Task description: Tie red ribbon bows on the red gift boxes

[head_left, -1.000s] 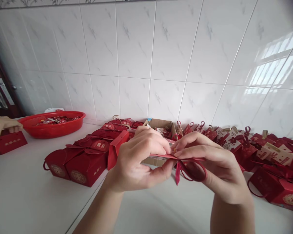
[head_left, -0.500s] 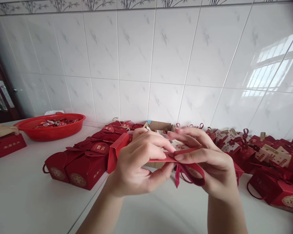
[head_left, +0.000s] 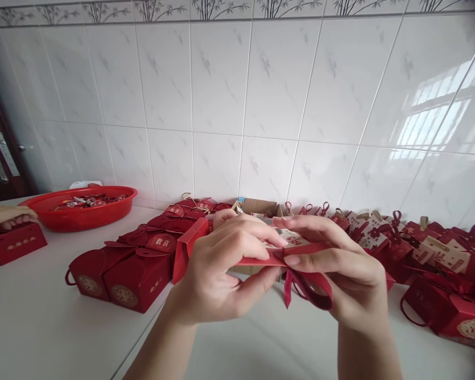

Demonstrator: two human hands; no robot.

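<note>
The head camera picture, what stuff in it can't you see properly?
All in the head view:
Red paper: partly covered by the left hand and right hand.
Cardboard box: its front and contents are mostly hidden behind those hands.
Other person's hand: cut off by the left edge.
Little things in the red basin: too small to name.

held packaging [head_left: 275, 259] partly hidden, door [head_left: 0, 126] cut off
</note>
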